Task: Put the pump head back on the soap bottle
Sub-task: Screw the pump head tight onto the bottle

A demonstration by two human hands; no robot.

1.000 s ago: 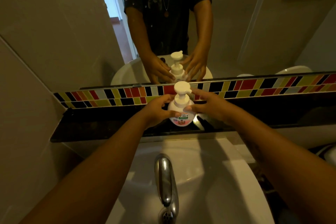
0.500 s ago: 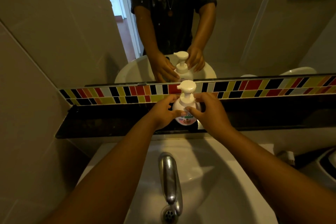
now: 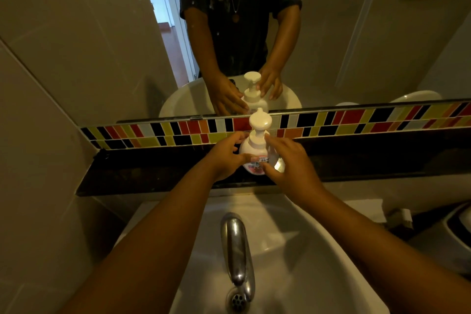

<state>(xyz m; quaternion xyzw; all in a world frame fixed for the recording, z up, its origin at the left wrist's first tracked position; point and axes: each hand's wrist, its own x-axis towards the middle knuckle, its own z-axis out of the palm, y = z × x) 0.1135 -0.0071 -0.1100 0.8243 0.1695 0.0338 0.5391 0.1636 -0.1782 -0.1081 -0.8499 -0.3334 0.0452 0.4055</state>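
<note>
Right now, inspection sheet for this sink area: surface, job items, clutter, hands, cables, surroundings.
Surface: dark ledge behind the white sink.
Job's things: soap bottle upright on the ledge; pump head sits on its neck, nozzle pointing away.
Clutter: nothing seen on the ledge.
Grippers: left hand grips the bottle body; right hand at the bottle's other side, fingers spread, contact unclear.
Cables: nothing seen.
Surroundings: mirror above a coloured tile strip; chrome tap over the basin.
</note>
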